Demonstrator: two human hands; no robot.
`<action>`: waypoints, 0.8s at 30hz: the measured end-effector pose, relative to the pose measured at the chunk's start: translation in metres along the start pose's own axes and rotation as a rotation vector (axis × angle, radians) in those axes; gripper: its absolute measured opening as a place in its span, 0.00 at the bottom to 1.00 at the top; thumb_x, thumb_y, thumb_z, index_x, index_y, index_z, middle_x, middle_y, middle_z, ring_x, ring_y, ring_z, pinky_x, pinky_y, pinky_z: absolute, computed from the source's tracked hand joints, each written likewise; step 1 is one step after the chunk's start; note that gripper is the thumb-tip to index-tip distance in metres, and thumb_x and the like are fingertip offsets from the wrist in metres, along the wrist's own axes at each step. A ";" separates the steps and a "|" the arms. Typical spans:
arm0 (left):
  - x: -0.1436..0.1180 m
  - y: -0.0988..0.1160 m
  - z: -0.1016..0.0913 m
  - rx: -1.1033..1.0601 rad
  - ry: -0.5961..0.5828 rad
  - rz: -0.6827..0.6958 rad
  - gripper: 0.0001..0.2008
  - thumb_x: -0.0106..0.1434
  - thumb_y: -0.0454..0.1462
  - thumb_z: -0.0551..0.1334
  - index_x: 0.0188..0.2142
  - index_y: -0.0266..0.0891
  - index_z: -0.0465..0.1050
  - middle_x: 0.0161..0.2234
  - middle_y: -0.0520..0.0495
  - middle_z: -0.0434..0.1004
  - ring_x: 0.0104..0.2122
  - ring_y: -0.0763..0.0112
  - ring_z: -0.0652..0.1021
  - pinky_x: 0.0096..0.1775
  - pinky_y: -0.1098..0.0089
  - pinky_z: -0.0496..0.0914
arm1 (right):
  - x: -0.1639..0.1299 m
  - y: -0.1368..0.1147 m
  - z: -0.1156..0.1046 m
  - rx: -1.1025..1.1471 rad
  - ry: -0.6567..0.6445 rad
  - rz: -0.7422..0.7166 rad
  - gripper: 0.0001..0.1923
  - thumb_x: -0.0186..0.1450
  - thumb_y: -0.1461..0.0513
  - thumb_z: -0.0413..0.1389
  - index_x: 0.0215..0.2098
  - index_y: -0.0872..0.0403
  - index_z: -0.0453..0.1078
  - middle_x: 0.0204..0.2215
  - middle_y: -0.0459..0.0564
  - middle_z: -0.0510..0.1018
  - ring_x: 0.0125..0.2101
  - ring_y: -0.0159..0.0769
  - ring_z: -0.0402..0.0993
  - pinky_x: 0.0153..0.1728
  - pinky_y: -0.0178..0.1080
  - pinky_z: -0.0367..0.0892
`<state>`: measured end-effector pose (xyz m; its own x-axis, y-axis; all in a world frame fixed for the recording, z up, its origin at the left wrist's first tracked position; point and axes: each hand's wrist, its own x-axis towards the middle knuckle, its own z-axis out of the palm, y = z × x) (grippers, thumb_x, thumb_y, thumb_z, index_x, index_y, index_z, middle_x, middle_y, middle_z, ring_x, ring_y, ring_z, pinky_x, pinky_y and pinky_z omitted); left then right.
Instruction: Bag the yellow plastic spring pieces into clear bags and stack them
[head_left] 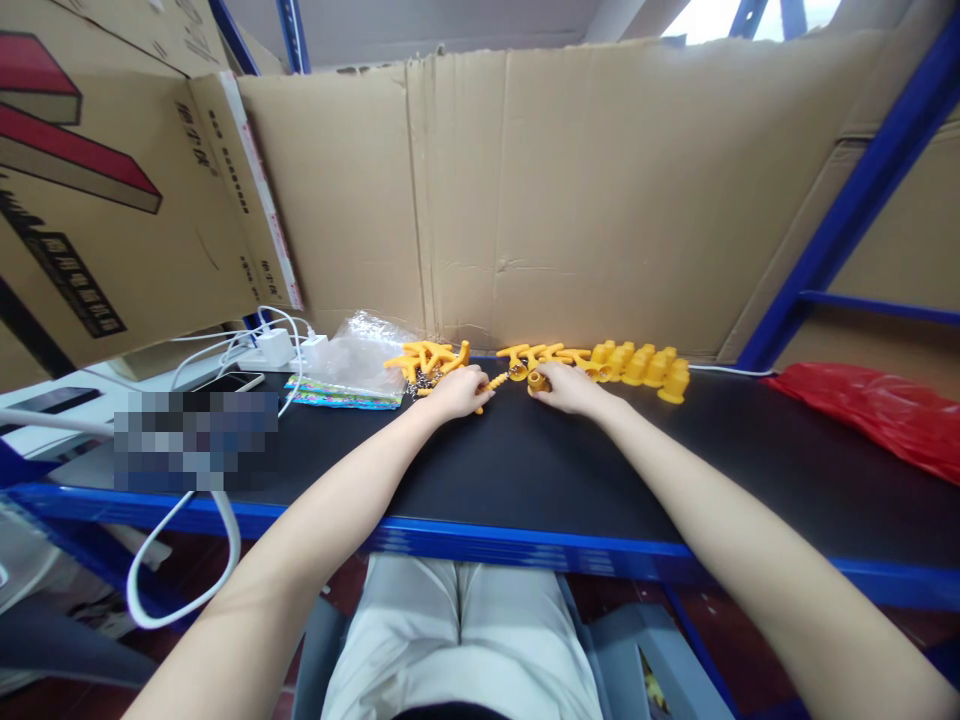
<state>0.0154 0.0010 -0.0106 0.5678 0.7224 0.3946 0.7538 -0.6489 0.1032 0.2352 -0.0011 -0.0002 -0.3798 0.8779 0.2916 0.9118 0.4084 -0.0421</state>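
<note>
My left hand (456,392) is closed around a yellow part whose threaded shaft (498,381) sticks out toward the right. A short gap away, my right hand (571,388) grips a yellow hollow cap-like piece (535,382), its round opening facing left. Beside my left hand lies a heap of yellow branched handles (424,356) with small metal chains among them. Behind my right hand, several yellow pieces with T-shaped tops (534,352) lie in a row. Farther right stand several yellow bell-shaped pieces (636,364) in close rows. My fingers partly hide both held parts.
A clear plastic bag (364,355) and a colourful packet (345,393) lie left of the heap. White chargers (276,346) and cables stand farther left, near a phone (217,388). Cardboard (585,200) walls the back. A red plastic bag (870,410) lies right on the black tabletop (540,480).
</note>
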 end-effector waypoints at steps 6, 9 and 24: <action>-0.002 0.003 0.000 0.074 0.020 0.051 0.11 0.59 0.41 0.54 0.34 0.38 0.72 0.36 0.45 0.69 0.37 0.65 0.72 0.37 0.67 0.67 | -0.001 0.003 -0.009 -0.121 0.038 -0.036 0.15 0.55 0.64 0.52 0.41 0.55 0.67 0.43 0.54 0.73 0.41 0.44 0.68 0.38 0.40 0.60; -0.002 0.004 0.001 0.084 0.021 0.059 0.11 0.60 0.41 0.54 0.34 0.38 0.72 0.36 0.45 0.69 0.38 0.65 0.72 0.37 0.67 0.67 | -0.001 0.005 -0.014 -0.116 0.061 -0.020 0.14 0.55 0.63 0.52 0.40 0.55 0.67 0.41 0.54 0.74 0.39 0.44 0.69 0.36 0.40 0.61; -0.004 0.007 -0.008 0.092 0.083 0.030 0.12 0.61 0.41 0.53 0.36 0.37 0.71 0.40 0.43 0.68 0.37 0.64 0.73 0.40 0.64 0.67 | -0.006 0.014 -0.034 -0.039 0.170 -0.134 0.16 0.58 0.61 0.52 0.44 0.51 0.70 0.38 0.53 0.67 0.38 0.41 0.67 0.40 0.40 0.62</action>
<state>0.0159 -0.0080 -0.0039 0.5642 0.6782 0.4709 0.7661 -0.6427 0.0079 0.2557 -0.0097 0.0301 -0.4690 0.7605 0.4490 0.8617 0.5055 0.0440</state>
